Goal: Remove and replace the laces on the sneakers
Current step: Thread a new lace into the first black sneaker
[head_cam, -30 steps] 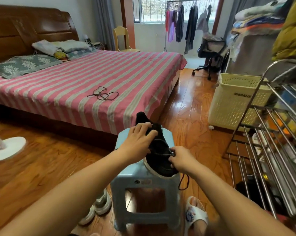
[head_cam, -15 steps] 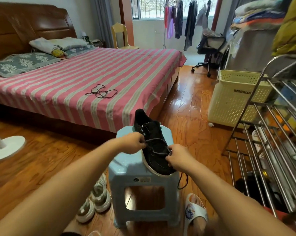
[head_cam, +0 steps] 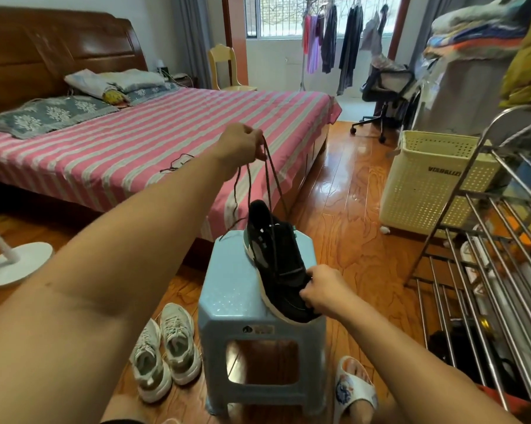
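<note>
A black sneaker (head_cam: 281, 264) with a white sole lies on a light blue plastic stool (head_cam: 239, 304). My left hand (head_cam: 243, 146) is raised above it and pinches a dark lace (head_cam: 272, 185) that runs taut down to the shoe; a loose end trails to the stool's back left. My right hand (head_cam: 327, 290) grips the sneaker near its toe end. A second dark lace (head_cam: 177, 163) lies loose on the pink striped bed (head_cam: 142, 142), partly hidden by my left arm.
A pair of pale sneakers (head_cam: 165, 350) stands on the wooden floor left of the stool. A metal shoe rack (head_cam: 490, 270) fills the right side, with a cream laundry basket (head_cam: 429, 182) behind it. A white fan base (head_cam: 16, 264) sits at left. My slippered foot (head_cam: 354, 390) is by the stool.
My left hand has lifted from the sneaker up and away, drawing the lace out long and taut. My right hand stays on the shoe's front. The sneaker has tipped slightly.
</note>
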